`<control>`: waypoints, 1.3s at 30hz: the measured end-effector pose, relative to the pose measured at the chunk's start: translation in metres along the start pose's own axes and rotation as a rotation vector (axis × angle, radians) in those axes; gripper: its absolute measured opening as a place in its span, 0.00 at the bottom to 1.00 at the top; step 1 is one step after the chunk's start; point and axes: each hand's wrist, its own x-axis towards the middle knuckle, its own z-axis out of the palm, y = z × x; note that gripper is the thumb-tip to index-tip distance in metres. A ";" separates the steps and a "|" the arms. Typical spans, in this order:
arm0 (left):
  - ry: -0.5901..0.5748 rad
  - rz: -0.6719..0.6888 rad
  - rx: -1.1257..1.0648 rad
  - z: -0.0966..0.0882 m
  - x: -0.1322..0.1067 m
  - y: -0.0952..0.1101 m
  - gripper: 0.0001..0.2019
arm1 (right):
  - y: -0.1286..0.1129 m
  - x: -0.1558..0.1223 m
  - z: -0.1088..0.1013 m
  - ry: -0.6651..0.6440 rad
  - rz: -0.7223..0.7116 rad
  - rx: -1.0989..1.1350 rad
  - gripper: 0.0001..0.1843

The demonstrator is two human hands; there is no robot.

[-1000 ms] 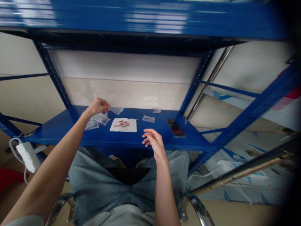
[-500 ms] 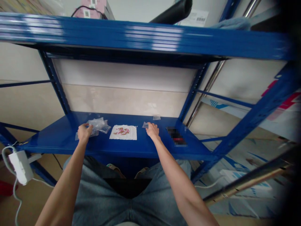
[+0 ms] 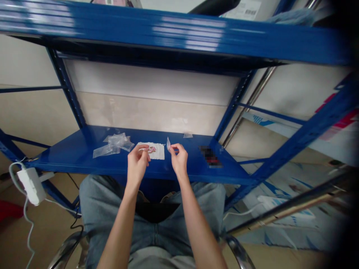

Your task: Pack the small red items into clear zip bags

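Note:
My right hand (image 3: 178, 157) pinches a small clear plastic bag (image 3: 168, 143), lifted upright just right of the white drawstring pouch (image 3: 158, 152). The pouch lies flat on the blue shelf and has a pink and brown print on its middle. Over the pouch's left edge is my left hand (image 3: 137, 160), its fingers bent and thumb apart from them, with nothing visible in it. The hand covers part of the pouch. To its left lies a loose pile of clear plastic bags (image 3: 117, 142).
Another small clear bag (image 3: 187, 135) lies at the shelf's back edge. A blurred-out dark object (image 3: 210, 157) lies on the right of the blue shelf (image 3: 157, 170). An upper shelf beam (image 3: 126, 26) crosses above. A white power strip (image 3: 32, 185) hangs at the left post.
My left hand has left the pile of bags and moved right to the pouch. My right hand has raised the small bag from the shelf and drawn it left, closer to the pouch.

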 end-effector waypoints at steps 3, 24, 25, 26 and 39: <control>0.021 -0.066 -0.148 0.018 -0.027 -0.003 0.13 | -0.036 -0.043 -0.009 0.061 -0.049 0.368 0.10; -0.079 -0.076 -0.186 -0.002 -0.039 -0.012 0.14 | -0.068 -0.068 -0.020 -0.214 -0.121 0.475 0.09; -0.096 -0.081 -0.208 -0.003 -0.039 -0.012 0.14 | -0.070 -0.068 -0.021 -0.203 -0.103 0.477 0.10; -0.113 -0.085 -0.220 -0.004 -0.039 -0.011 0.14 | -0.072 -0.069 -0.022 -0.194 -0.086 0.479 0.11; -0.213 -0.036 -0.060 -0.012 -0.039 -0.006 0.12 | -0.088 -0.072 -0.024 -0.214 0.120 0.633 0.10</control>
